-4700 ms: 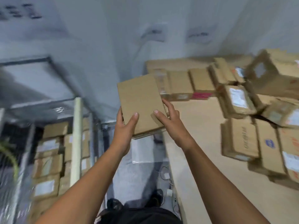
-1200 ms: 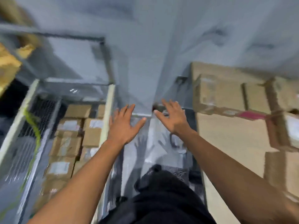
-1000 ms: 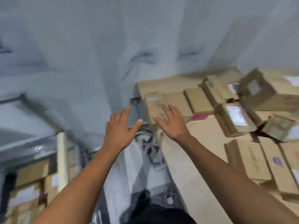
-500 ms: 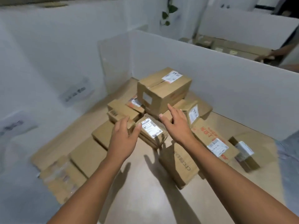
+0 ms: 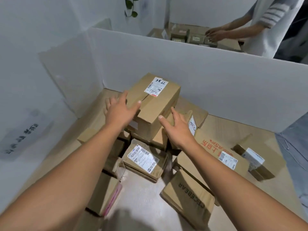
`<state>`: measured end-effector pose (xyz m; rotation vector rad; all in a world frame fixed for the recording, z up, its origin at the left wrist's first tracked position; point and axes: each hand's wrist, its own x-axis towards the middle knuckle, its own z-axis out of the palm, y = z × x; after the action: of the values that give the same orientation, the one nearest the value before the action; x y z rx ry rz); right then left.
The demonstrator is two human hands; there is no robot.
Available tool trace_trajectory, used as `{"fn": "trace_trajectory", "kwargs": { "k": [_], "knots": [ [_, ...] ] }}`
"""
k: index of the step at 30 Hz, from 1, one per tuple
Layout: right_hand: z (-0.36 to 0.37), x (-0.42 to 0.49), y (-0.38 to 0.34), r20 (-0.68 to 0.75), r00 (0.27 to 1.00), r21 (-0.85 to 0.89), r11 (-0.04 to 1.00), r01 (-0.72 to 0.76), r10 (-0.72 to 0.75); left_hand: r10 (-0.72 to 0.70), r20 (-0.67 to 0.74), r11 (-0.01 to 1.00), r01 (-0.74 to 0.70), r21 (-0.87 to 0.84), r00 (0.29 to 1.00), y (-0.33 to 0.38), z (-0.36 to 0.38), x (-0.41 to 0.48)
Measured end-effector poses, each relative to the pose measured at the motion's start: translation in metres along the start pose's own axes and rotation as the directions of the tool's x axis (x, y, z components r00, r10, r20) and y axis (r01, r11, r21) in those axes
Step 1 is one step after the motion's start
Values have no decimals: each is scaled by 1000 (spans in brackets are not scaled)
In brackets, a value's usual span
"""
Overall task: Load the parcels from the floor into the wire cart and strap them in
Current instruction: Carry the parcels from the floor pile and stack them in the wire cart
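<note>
A: So, which parcel is next, do you think?

B: I think the big box (image 5: 155, 104), the one with the white label on top. It sits on the top of the pile of parcels (image 5: 146, 157), near the far corner of the floor (image 5: 221, 129) where the two white partition walls (image 5: 200, 77) meet.

A: And the hands?

B: Both are empty and spread wide. The left hand (image 5: 120, 112) is at the near left corner of the box, its thumb already on the top face. The right hand (image 5: 176, 129) is just beside the right side of the box, lower down, fingers open; I cannot say if it touches yet.

A: How to lift it well?

B: In my opinion, put one palm on each side wall, low, not only on the top flap, because the flap seam looks a little raised and may give way. Lift straight up first, so the smaller parcels under it are not dragged and do not slide.

A: Any risk?

B: The small labelled parcel (image 5: 143, 160) below leans on the pile; it may tip when the support goes. The wire cart is not in view, so the person must turn with the load held close to the body.
</note>
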<state>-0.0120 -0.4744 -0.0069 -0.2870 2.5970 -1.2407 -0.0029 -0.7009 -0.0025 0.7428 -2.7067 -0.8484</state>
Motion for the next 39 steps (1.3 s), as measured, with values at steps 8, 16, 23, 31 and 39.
{"fn": "trace_trajectory", "kwargs": {
  "k": [8, 16, 23, 31, 39],
  "knots": [
    [36, 47, -7, -40, 987, 309, 941, -136, 156, -104, 37, 960, 110, -259, 994, -56, 24, 31],
    [60, 15, -13, 64, 993, 528, 841, -119, 100, -228, 81, 802, 234, -550, 970, -73, 11, -30],
    [27, -75, 14, 146, 988, 628, 776, -59, -43, -277, 31, 549, 184, -815, 960, -52, -7, -162],
    [15, -195, 33, 347, 899, 601, 799, 7, -269, -316, 9, 378, 135, -916, 949, -51, -38, -365],
    [76, -352, 18, 631, 629, 563, 826, 29, -453, -710, -162, 295, 80, -952, 685, -92, -49, -584]
  ]
}}
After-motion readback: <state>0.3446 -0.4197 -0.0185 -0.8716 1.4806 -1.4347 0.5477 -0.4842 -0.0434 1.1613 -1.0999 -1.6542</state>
